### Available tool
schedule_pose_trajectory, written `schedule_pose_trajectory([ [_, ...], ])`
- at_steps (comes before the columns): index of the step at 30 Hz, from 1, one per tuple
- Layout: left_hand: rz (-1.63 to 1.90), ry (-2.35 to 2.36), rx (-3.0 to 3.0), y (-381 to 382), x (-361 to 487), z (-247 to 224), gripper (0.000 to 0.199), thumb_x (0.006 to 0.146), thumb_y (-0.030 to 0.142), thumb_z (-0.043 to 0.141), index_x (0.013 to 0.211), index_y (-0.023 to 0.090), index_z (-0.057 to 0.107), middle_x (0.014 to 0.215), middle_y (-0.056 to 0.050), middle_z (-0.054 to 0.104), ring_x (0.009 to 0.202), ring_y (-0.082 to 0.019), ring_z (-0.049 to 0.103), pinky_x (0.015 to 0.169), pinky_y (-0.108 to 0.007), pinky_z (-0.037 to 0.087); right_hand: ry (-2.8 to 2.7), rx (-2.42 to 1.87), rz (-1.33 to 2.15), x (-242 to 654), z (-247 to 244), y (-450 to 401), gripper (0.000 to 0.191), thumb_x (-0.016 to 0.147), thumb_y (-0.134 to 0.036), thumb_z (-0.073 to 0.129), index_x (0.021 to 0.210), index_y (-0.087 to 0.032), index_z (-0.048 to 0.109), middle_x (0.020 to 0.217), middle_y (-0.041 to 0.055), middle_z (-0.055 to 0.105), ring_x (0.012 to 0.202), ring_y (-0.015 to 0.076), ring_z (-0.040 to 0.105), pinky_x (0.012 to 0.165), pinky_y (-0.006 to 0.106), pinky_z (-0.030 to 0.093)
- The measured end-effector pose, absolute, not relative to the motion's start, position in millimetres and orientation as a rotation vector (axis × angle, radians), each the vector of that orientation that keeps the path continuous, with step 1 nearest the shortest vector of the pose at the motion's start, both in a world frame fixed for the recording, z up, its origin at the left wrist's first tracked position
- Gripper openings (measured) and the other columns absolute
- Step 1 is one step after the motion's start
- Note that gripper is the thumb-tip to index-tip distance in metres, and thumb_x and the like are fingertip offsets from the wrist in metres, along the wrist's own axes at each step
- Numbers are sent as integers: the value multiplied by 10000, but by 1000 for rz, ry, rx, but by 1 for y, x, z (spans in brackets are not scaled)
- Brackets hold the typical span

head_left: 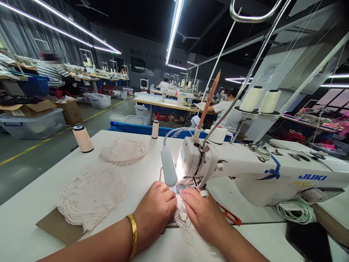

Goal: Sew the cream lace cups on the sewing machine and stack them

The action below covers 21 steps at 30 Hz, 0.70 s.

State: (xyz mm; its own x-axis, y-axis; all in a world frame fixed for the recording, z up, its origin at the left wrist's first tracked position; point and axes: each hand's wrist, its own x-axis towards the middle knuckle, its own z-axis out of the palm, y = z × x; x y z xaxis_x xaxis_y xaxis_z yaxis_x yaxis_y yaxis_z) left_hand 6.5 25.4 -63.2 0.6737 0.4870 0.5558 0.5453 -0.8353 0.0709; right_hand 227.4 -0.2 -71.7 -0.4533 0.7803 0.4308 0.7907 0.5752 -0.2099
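Observation:
A strip of cream lace [183, 218] runs from the needle area of a white sewing machine [231, 156] down toward the table's front edge. My left hand [156, 209], with a ring and a gold bangle at the wrist, has its fingers curled and pinched at the lace's left edge, close to the presser foot. On the other side, my right hand [199, 211] lies on the lace with its fingers stretched toward the foot. A grey lamp [168, 167] hangs just above my left hand. The needle tip is hidden.
Two lace piles [91, 193] [124, 152] lie on the white table [141, 240], the nearer over brown card [61, 225]. Thread cones [83, 139] [155, 130] stand toward the back. Red-handled snips [230, 214] lie right of my right hand. Other people sit at machines beyond.

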Motion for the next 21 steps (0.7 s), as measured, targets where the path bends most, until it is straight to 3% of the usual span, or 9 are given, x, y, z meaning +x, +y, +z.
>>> schedule_pose_trajectory([
  [8,-834,-908,-2775,26,8,-64,215,969,64,583,799,190,620,842,-29,726,798,-227,585,738,-402,386,-2327,-1306,-59,229,-73,2,332,985,-73,541,1153,-263,756,1278,56,786,1063,276,722,861,395,587],
  [21,-868,-870,-2762,31,8,-64,241,983,49,555,809,193,639,871,-46,739,811,-240,646,760,-395,431,-2316,-1322,-90,228,-70,3,359,984,-60,525,1182,-253,753,1285,78,783,1056,283,720,844,400,581],
])
